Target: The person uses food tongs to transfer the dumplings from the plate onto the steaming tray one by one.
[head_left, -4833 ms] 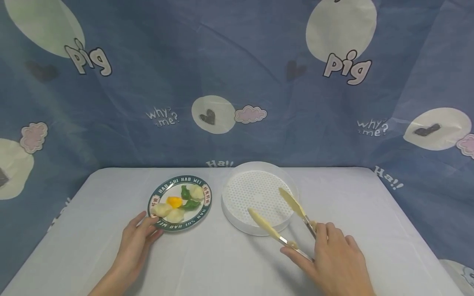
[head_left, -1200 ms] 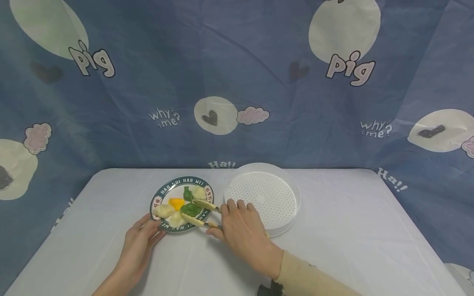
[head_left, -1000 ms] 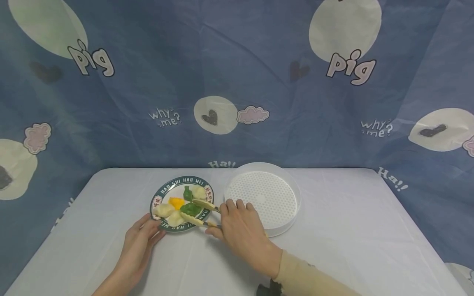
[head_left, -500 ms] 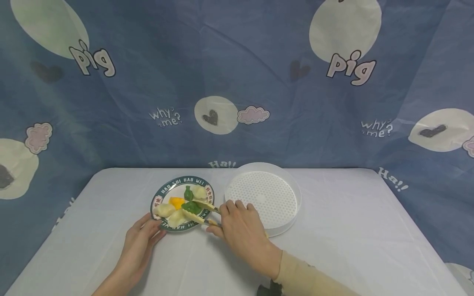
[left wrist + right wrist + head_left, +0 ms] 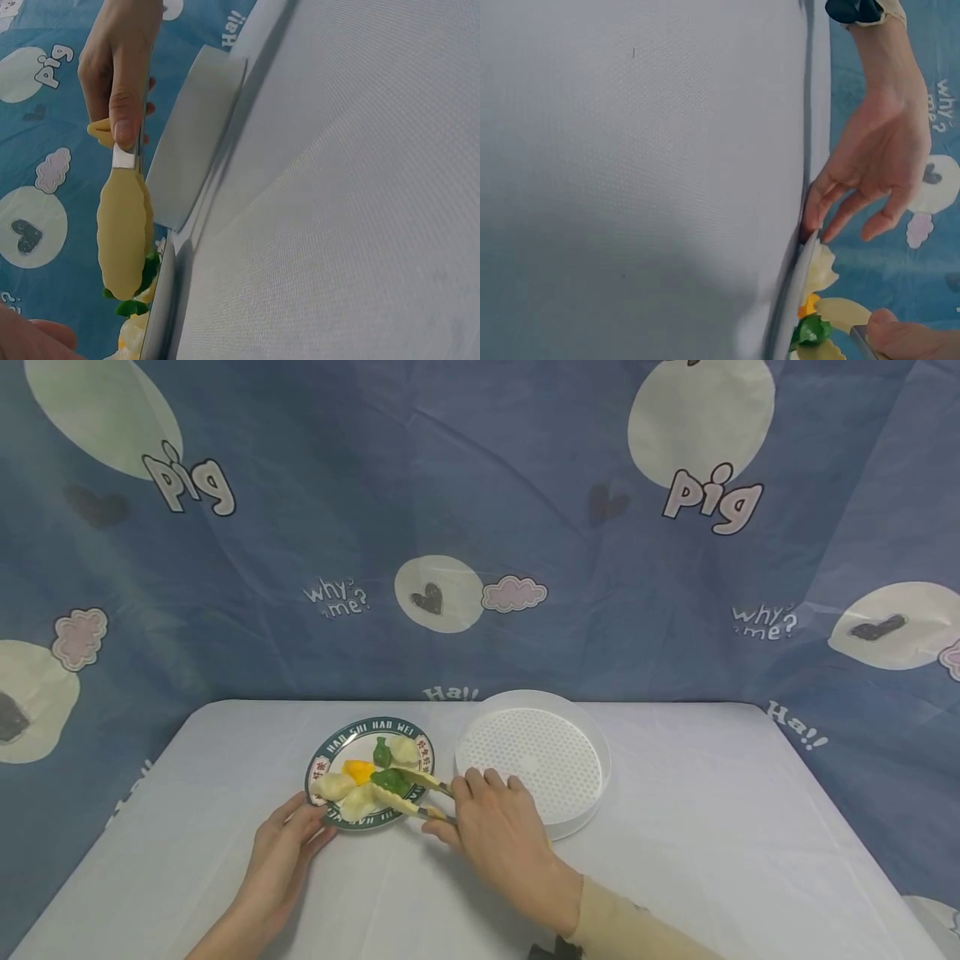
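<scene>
Clamping a green dumpling (image 5: 389, 781) between the two yellow tips of a pair of tongs (image 5: 411, 789), the right hand (image 5: 501, 839) curls its fingers round the handles and squeezes them together; the dumpling sits at the near right of the plate (image 5: 327, 747), just beside pale dumplings (image 5: 347, 793) and an orange piece (image 5: 357, 769); the left hand (image 5: 285, 852) rests relaxed fingertips on the plate's near rim, apparently to steady it against the tongs' pull; just right of the plate stands a white perforated tray (image 5: 534, 761) on the white tablecloth (image 5: 675, 860); the left wrist view alone shows the tongs' tip (image 5: 124, 232) pressed over the green piece (image 5: 133, 302); the right wrist view shows left fingers (image 5: 832, 206) meeting the rim (image 5: 795, 289) edge-on.
</scene>
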{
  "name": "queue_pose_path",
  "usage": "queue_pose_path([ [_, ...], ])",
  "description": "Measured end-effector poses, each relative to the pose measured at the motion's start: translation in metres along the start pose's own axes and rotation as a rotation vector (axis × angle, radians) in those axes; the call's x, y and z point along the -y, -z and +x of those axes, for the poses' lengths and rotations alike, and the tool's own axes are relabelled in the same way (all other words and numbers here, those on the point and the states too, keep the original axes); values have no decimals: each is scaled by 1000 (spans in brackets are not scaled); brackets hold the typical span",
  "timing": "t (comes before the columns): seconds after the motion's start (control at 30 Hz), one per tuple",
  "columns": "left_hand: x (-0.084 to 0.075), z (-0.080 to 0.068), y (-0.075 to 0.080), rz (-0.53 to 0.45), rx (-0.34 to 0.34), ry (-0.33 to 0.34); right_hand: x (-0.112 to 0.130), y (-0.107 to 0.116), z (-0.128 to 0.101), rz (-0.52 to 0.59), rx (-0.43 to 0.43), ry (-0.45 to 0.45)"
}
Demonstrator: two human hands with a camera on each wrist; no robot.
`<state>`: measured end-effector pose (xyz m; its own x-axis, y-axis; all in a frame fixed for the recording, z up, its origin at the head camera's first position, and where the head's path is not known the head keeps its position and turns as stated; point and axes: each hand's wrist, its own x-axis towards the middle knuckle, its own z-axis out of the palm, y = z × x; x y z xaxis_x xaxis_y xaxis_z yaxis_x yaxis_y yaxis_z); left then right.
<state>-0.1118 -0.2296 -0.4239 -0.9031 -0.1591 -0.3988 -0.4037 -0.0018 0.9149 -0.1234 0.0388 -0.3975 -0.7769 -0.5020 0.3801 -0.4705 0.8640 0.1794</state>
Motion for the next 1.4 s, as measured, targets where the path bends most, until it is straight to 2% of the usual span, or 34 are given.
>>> queue_pose_path([
  [0.33,0,0,1,16,2,9,-8,7,-9,20,-44,-12],
  [0.7,0,0,2,25,8,12,-19,19,-17,71,-11,-73],
  [1.07,2,-1,4,47,38,-1,-42,29,-19,56,-61,-115],
  [1.4,4,1,5,41,36,-9,-65,24,-26,47,-87,-162],
])
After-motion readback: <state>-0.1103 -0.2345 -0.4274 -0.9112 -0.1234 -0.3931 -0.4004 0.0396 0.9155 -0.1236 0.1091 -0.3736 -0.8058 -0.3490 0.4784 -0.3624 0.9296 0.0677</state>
